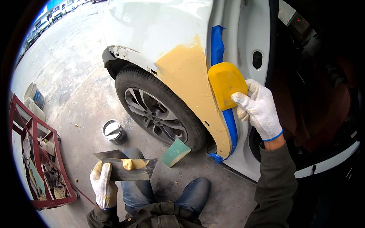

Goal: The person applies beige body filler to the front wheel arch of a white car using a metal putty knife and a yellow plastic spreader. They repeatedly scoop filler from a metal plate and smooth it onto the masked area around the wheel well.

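My left hand (103, 186), in a white glove, grips a dark flat metal filler spreader (137, 175) by one end. A dollop of yellow body filler (128, 164) sits on it, and a second dark blade (112, 154) shows behind. In my gloved right hand (261, 110) is a yellow plastic spreader (228, 81), pinched at its lower right. It lies over the edge of the tan filler coat (186, 74) on the white car's rear panel, beside the door opening. Blue masking tape (218, 45) runs down that edge, partly covered by the yellow spreader.
Below the filler coat stands the car wheel (156, 110). A round can (114, 131) and a green sheet (176, 153) are on the concrete floor. To the left are a dark red tool rack (53, 167) and buckets (35, 97). My knees are below.
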`<state>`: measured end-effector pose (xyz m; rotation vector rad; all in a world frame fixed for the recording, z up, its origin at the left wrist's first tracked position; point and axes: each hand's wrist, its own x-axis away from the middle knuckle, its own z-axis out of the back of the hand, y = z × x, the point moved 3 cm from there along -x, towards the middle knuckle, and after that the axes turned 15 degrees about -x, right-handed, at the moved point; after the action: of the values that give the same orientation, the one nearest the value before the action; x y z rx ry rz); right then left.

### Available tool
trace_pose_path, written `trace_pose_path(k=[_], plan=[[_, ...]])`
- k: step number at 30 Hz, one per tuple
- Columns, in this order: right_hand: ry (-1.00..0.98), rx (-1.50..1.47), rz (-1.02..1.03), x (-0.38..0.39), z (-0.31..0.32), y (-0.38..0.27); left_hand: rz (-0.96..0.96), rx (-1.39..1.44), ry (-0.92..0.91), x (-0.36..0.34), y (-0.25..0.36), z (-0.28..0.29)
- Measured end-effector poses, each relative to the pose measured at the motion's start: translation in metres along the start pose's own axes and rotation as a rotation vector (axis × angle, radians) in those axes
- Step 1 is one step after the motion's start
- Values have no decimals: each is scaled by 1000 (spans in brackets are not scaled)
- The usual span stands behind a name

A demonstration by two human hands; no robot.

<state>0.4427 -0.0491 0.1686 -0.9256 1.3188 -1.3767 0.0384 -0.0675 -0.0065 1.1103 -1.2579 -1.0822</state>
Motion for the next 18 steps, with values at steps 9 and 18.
trace_pose_path(k=[9,18], plan=[[8,14,19,-2,1,6,41,-21,8,2,2,0],[63,103,92,0,-2,6,18,-48,18,3,-4,5]])
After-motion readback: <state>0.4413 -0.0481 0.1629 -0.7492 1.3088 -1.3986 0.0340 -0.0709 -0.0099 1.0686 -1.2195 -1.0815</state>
